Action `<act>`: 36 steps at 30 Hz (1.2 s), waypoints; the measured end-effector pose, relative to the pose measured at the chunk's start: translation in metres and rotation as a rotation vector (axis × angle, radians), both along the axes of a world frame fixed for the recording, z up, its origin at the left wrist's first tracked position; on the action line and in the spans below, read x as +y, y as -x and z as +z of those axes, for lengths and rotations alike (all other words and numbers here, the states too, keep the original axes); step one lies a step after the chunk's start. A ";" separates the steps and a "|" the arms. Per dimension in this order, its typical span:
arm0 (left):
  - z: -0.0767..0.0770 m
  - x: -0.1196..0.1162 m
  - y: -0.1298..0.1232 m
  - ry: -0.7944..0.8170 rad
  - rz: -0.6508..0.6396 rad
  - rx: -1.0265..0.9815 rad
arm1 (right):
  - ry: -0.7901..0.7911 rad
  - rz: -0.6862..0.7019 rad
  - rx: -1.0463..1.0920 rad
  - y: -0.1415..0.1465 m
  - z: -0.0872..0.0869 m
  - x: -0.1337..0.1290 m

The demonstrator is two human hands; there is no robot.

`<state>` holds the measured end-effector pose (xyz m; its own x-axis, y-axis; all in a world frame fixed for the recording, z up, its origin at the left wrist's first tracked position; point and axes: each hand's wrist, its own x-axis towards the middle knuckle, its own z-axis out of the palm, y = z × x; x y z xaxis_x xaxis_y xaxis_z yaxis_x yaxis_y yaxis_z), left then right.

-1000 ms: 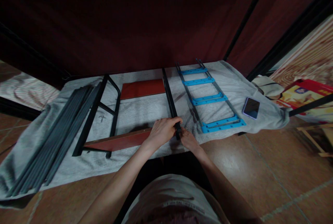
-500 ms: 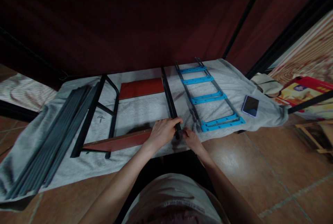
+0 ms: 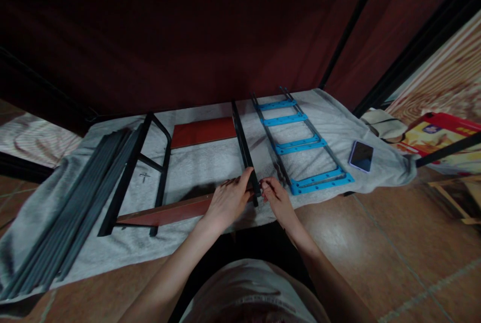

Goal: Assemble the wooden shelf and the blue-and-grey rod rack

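Observation:
A reddish-brown board [image 3: 169,213] stands on edge between a black metal side frame [image 3: 130,173] on the left and a black metal bar [image 3: 244,147] on the right. My left hand [image 3: 229,200] is closed around the board's right end, its thumb up against the bar. On the bar's outer side, my right hand [image 3: 276,195] pinches at the near end; whatever is between its fingertips is too small to make out. Farther back, an orange-red board [image 3: 203,132] also spans between the two black side pieces.
Grey tubes [image 3: 75,213] lie bundled at the left on a grey cloth [image 3: 203,168]. A small metal cross-shaped piece [image 3: 144,178] rests inside the left frame. To the right are blue brackets with dark rods [image 3: 300,147] and a phone [image 3: 361,156]. A dark red curtain [image 3: 210,37] hangs behind.
My left hand has shifted from gripping the black bar's end to the board beside it. My right hand has moved slightly up, its fingertips now pinched at the bar's outer face.

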<state>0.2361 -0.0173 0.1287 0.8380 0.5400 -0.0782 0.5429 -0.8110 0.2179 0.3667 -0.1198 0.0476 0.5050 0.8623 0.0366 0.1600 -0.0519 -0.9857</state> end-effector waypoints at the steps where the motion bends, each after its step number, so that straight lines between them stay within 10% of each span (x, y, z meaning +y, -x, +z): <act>1: -0.001 0.000 0.003 -0.012 0.031 0.003 | -0.006 0.004 -0.006 0.000 0.002 0.000; 13: -0.011 0.001 0.015 -0.078 -0.006 -0.041 | -0.051 0.145 -0.315 -0.015 0.010 0.012; 36: -0.004 -0.002 0.015 -0.019 0.004 -0.086 | 0.130 0.238 -0.134 -0.020 0.017 0.013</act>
